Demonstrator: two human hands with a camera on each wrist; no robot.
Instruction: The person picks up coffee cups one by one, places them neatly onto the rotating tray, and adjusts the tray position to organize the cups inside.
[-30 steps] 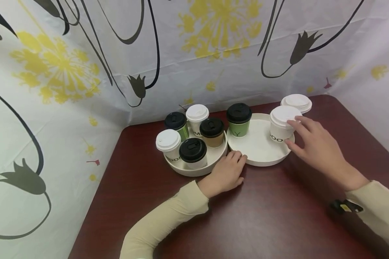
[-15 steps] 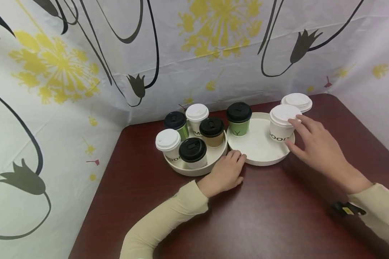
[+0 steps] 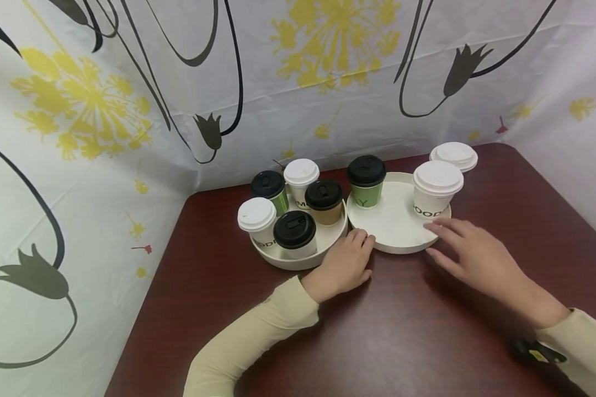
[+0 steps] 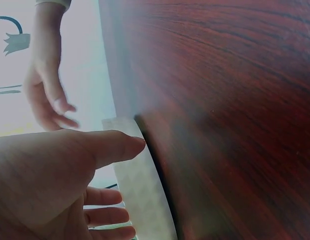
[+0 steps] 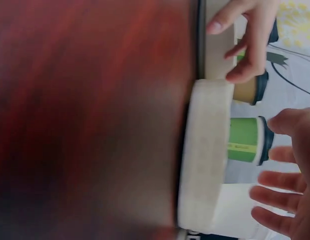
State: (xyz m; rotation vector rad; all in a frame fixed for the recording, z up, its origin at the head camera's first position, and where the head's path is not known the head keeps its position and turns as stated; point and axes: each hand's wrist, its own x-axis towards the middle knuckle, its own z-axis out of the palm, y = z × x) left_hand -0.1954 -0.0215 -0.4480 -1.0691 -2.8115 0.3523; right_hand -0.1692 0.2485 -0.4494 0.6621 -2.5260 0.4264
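Note:
In the head view, my left hand rests by the near rim of the left round tray, where the two trays meet. The left wrist view has its thumb lying across the pale tray wall, other fingers loosely extended. My right hand, fingers spread and holding nothing, is at the near right of the second round tray. Whether its fingertips touch the rim cannot be told. Just beyond stands a white-lidded paper cup. A green paper cup with a black lid stands at that tray's back left.
Several lidded paper cups crowd the left tray, including a black-lidded white cup and a brown cup. Another white-lidded cup is partly hidden at the back right. Patterned cloth borders the dark wooden table.
My right hand has come away from the white-lidded cup and moved down toward the right tray's near edge. The cup stays standing on the tray. My left hand has barely moved.

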